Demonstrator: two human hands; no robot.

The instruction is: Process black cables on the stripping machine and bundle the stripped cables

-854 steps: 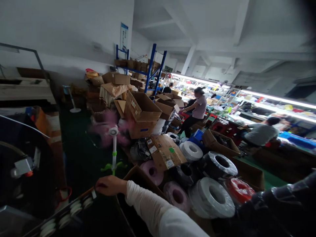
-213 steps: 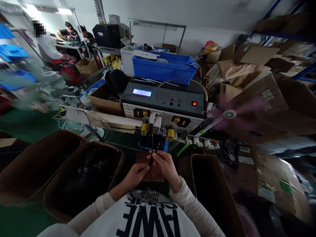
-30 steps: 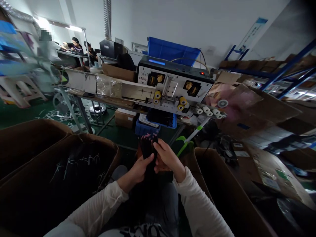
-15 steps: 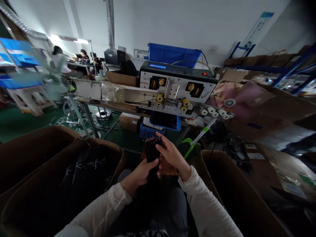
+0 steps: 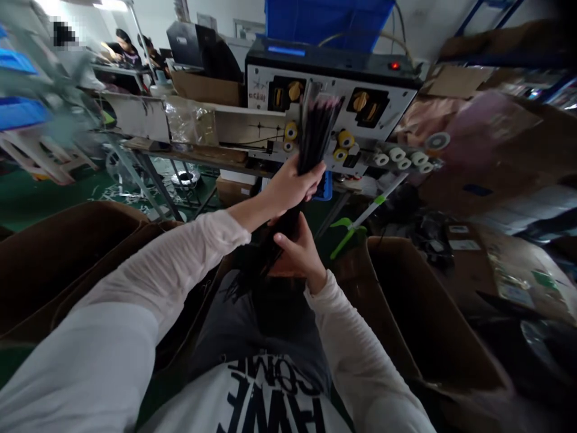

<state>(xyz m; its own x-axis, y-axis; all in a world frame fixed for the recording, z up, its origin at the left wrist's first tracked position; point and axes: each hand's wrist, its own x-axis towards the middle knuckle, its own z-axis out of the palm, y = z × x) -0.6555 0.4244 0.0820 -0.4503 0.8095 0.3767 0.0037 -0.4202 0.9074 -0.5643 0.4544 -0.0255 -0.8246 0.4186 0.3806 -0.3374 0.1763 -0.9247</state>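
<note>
A bundle of thin black wires [image 5: 317, 135] stands tilted in front of me, with pinkish tips at its upper end and loose, splayed ends hanging toward my lap. My left hand [image 5: 293, 185] wraps round the bundle at about its middle, thumb across the front. Lower down, my right hand [image 5: 300, 248] curls about the trailing part, thumb toward the left; some of its fingers are hidden behind the wires. The top of the bundle overlaps the machine [image 5: 265, 75] in my view.
Large cardboard boxes flank me, one at the left [image 5: 76, 240] and one at the right [image 5: 406, 300]. The bench machine has yellow rollers [image 5: 345, 139] and white rollers [image 5: 396, 154]. A blurred fan [image 5: 67, 78] stands at left. People sit at a far table.
My left hand has lifted the bundle up and forward, so more of it shows. The right hand has gone from near the tips to the lower part. My view has tilted down.
</note>
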